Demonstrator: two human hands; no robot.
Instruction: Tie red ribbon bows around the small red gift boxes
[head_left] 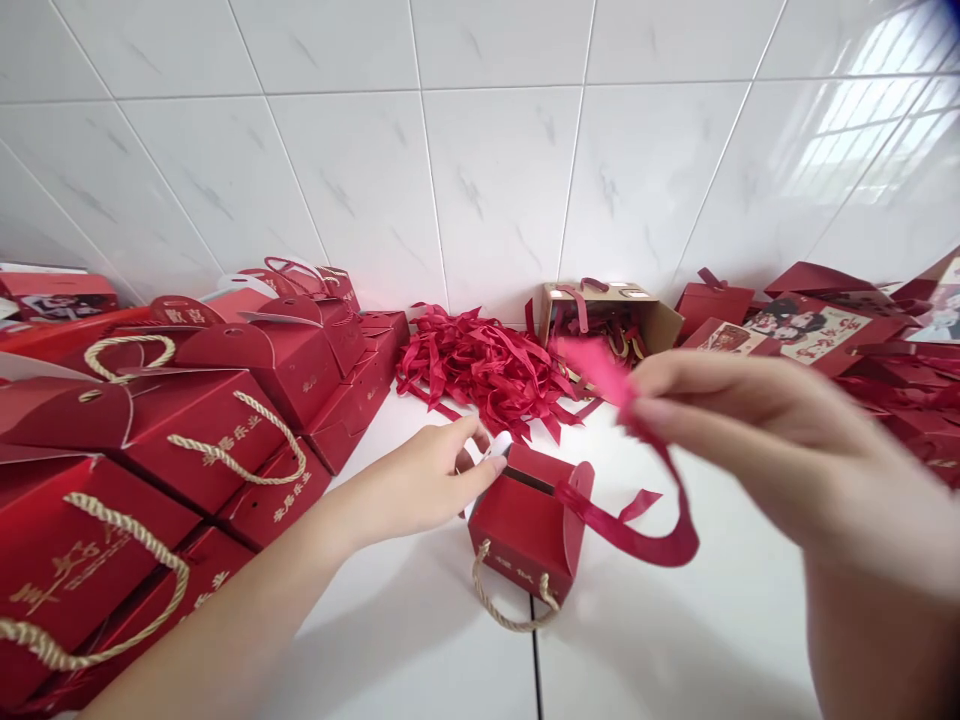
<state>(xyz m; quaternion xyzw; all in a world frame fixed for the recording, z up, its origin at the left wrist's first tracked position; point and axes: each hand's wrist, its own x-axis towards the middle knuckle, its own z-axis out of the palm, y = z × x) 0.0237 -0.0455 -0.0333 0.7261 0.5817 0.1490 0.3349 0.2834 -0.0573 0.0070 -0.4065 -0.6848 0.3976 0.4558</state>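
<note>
A small red gift box [525, 520] with a twisted rope handle [510, 622] stands on the white table in front of me. My left hand [454, 468] grips the box's left end flap, thumb on top and fingers curled behind it. To the right and above the box, my right hand [720, 430] pinches a red ribbon [660, 545] between thumb and fingers. The ribbon loops down and runs to the box's right end flap. Its upper end near my fingers is blurred by motion.
Red boxes with rope handles [232, 440] are stacked on the left. A heap of loose red ribbons [480, 365] lies by the tiled wall [495, 190]. Beside it is an open cardboard box [664, 325] holding ribbons and cords. More red boxes [817, 330] are piled at right.
</note>
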